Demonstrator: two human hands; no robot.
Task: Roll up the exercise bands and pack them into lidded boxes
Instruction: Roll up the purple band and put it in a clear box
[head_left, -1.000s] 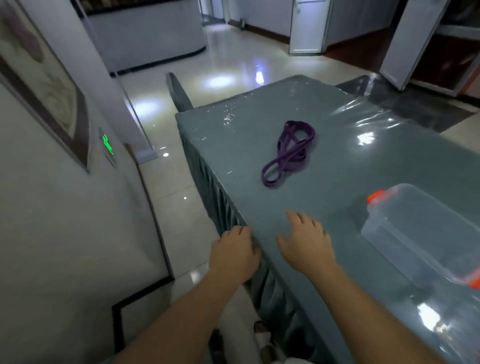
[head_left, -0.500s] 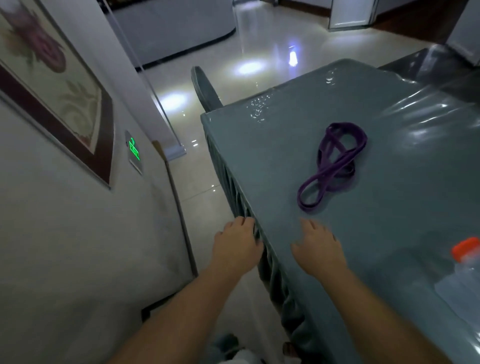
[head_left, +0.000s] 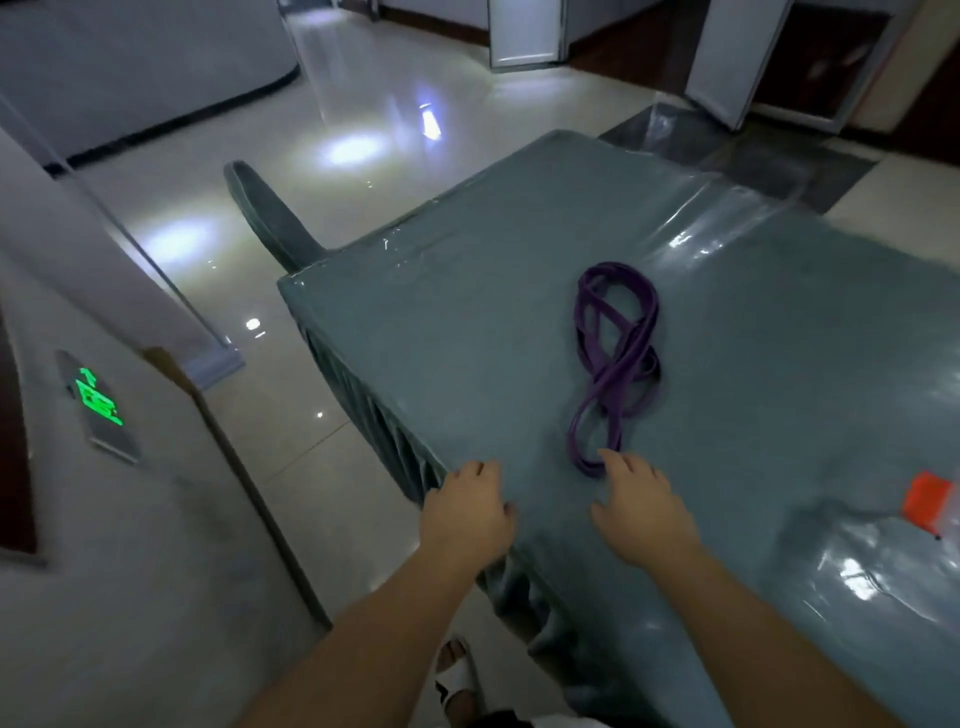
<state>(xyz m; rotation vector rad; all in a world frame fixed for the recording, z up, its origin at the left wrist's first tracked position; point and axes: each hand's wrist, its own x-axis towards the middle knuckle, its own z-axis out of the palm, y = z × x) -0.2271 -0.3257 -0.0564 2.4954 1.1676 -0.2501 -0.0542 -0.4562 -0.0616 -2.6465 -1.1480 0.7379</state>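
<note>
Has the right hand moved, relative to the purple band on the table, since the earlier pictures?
Yes. The right hand has gone forward across the grey-green covered table toward the looped purple rubber exercise band; its fingertips now reach the band's near loop.

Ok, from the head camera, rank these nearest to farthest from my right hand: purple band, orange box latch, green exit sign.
1. Purple rubber exercise band, at the right hand's fingertips.
2. Orange plastic box latch, right edge of frame.
3. Glowing green exit sign, left wall.

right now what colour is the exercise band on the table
Purple, seen clearly in the head view: the exercise band lies tangled on the grey-green table.
</note>
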